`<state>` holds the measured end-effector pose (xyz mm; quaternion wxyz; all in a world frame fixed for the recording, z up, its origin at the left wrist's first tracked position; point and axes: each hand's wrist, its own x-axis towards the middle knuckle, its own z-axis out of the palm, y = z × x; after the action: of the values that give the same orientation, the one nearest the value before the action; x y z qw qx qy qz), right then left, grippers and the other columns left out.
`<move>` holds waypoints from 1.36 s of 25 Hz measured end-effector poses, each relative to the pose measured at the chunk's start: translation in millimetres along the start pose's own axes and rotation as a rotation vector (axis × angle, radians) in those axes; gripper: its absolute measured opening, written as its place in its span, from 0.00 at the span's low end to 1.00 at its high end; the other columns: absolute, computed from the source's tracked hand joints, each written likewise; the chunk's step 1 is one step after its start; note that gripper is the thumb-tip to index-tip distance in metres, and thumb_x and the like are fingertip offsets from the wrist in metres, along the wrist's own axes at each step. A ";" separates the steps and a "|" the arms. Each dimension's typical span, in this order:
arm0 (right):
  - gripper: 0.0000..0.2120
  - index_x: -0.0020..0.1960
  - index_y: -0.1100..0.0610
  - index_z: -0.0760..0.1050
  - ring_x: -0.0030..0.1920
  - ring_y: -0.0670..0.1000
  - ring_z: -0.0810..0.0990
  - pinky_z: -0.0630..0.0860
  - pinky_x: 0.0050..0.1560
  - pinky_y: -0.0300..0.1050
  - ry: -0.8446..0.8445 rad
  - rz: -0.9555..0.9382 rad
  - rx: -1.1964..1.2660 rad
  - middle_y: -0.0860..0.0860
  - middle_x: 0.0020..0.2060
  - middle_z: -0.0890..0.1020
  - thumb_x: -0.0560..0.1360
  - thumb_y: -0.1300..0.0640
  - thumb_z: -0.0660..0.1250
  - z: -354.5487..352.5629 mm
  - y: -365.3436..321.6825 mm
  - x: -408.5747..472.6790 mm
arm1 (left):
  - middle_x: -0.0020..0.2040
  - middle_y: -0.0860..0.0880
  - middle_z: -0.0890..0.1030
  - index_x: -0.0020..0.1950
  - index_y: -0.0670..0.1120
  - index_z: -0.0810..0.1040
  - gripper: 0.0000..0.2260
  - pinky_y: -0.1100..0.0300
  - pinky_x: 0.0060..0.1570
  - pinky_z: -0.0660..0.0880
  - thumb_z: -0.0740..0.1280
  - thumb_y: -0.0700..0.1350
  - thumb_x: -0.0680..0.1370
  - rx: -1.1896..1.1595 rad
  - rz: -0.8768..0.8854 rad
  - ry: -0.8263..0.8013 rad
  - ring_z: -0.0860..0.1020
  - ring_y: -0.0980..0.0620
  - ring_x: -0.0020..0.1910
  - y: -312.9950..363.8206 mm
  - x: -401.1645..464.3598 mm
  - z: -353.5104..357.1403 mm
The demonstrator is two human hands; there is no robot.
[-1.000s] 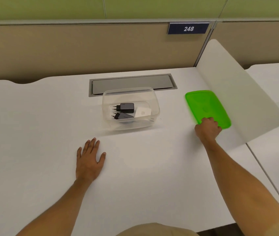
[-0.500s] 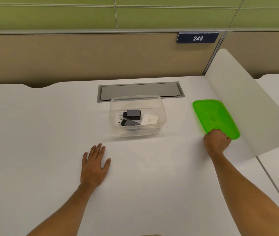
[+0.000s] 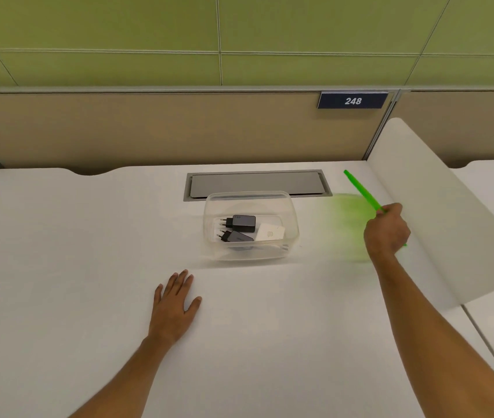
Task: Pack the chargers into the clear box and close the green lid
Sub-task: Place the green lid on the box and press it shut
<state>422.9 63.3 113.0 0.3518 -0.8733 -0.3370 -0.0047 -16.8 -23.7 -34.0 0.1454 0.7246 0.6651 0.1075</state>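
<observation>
A clear box [image 3: 293,233] stands uncovered on the white desk [image 3: 74,236]. Inside lie two dark chargers [image 3: 241,223] [image 3: 236,237] with their plugs to the left, and a white charger [image 3: 269,232] to their right. My right hand [image 3: 385,230] is closed on the near edge of the green lid [image 3: 361,190]. The lid is off the desk, tipped up on edge so I see it almost edge-on, to the right of the box. A green glow falls on the desk below it. My left hand [image 3: 176,306] lies flat, fingers spread, in front of the box.
A grey cable hatch [image 3: 254,184] is set in the desk just behind the box. A white curved divider [image 3: 450,221] rises at the desk's right side, close behind the lid. A beige partition with a sign "248" [image 3: 352,101] closes the back.
My right hand has lifted the green lid off the desk and tipped it up on edge. The left hand stayed flat. The camera has tilted upward.
</observation>
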 end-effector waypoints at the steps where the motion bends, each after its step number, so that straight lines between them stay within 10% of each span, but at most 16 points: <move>1: 0.07 0.55 0.62 0.70 0.49 0.67 0.78 0.72 0.51 0.57 0.002 0.008 0.029 0.66 0.46 0.82 0.78 0.64 0.57 -4.2 -10.0 1.9 | 0.77 0.54 0.56 0.76 0.51 0.59 0.35 0.53 0.74 0.43 0.43 0.65 0.72 -0.022 -0.010 -0.008 0.50 0.56 0.76 0.9 1.2 -1.8; 16: 0.11 0.56 0.60 0.75 0.56 0.62 0.77 0.70 0.52 0.50 -0.087 -0.247 0.405 0.60 0.54 0.82 0.80 0.56 0.59 -58.4 -137.3 -13.1 | 0.76 0.51 0.62 0.75 0.50 0.61 0.22 0.51 0.74 0.54 0.58 0.52 0.81 -0.700 -0.133 0.276 0.57 0.52 0.75 90.0 71.1 -107.4; 27: 0.08 0.42 0.54 0.73 0.36 0.51 0.78 0.76 0.35 0.42 -0.691 -0.072 0.972 0.54 0.38 0.79 0.80 0.60 0.63 -40.8 -172.1 -38.6 | 0.69 0.53 0.72 0.73 0.56 0.65 0.23 0.53 0.68 0.65 0.58 0.59 0.78 -1.201 -0.248 0.182 0.70 0.52 0.68 123.1 99.3 -125.9; 31: 0.14 0.34 0.52 0.68 0.36 0.52 0.71 0.74 0.41 0.50 -0.512 0.050 1.002 0.49 0.30 0.72 0.74 0.54 0.71 -22.6 -167.2 -41.3 | 0.65 0.53 0.74 0.73 0.55 0.65 0.18 0.60 0.48 0.77 0.54 0.50 0.82 -1.469 -0.338 0.183 0.75 0.50 0.61 133.0 95.9 -130.3; 34: 0.16 0.30 0.52 0.70 0.34 0.49 0.70 0.70 0.39 0.45 -0.449 -0.026 0.907 0.48 0.28 0.73 0.74 0.51 0.71 -15.5 -159.3 -45.8 | 0.67 0.52 0.74 0.70 0.58 0.69 0.19 0.50 0.61 0.74 0.57 0.55 0.78 -1.422 -0.380 0.256 0.74 0.51 0.63 131.5 98.5 -128.3</move>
<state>296.8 110.6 210.8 0.6146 -0.6077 -0.3832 0.3257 70.1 73.4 128.8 0.5164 0.3100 0.5607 0.5682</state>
